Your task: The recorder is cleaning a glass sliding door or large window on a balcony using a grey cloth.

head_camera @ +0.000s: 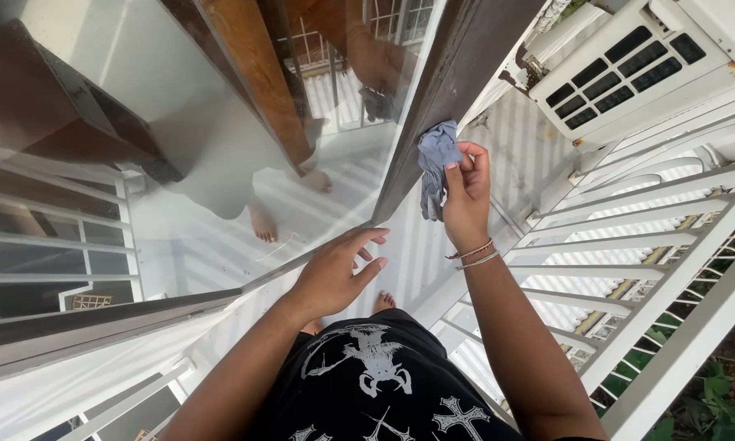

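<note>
The right hand (465, 192) pinches a grey cloth (434, 163) against the dark window frame (441, 98); the left hand (335, 273), fingers spread and released, hovers below that frame.

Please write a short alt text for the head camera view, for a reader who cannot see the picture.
Seen from above, the right hand presses a grey cloth against the dark frame of a glass door. The left hand hovers open near the frame's lower edge; white balcony railing stands at right.
</note>
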